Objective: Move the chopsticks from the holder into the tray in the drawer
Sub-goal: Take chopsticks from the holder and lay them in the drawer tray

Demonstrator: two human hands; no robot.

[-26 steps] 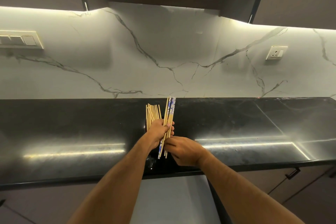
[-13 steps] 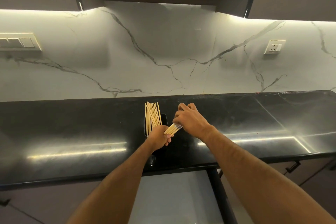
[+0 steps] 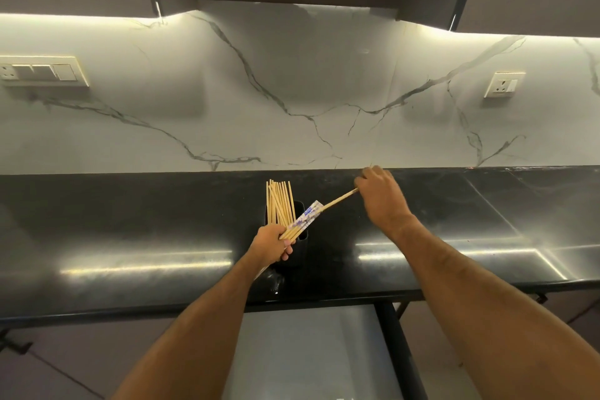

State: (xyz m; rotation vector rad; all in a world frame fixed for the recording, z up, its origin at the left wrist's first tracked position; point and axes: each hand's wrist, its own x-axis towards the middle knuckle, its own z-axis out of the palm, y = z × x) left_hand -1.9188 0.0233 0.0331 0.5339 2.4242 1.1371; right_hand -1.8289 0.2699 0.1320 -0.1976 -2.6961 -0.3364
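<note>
Gripping a small bundle of chopsticks (image 3: 293, 230) by its near end, the left hand (image 3: 271, 245) has its fingers curled tight around the sticks and around the blue-patterned paper sleeve (image 3: 306, 216) that wraps part of them. The right hand (image 3: 381, 196), farther and to the right, pinches the far end of one stick (image 3: 337, 201) between closed fingertips; that stick runs from the sleeve out to the hand at a slant. Just left of the bundle, the other chopsticks (image 3: 279, 204) stand fanned in the black holder (image 3: 300, 209) on the dark counter (image 3: 130, 221). Below the near edge of the counter a pale surface shows, which I take to be the open drawer (image 3: 308, 351); no tray can be made out in it from here.

The risk, as I judge it, lies in the pull. If the right hand draws the stick out fast while the left grip is loose, the sleeve could slide off with it or the rest of the bundle could splay and drop onto the counter. The left wrist sits right beside the holder, so a jerk sideways could knock it and spill the standing sticks. A single thin stick held only at its tip may also swing and slip on the way to the drawer
</note>
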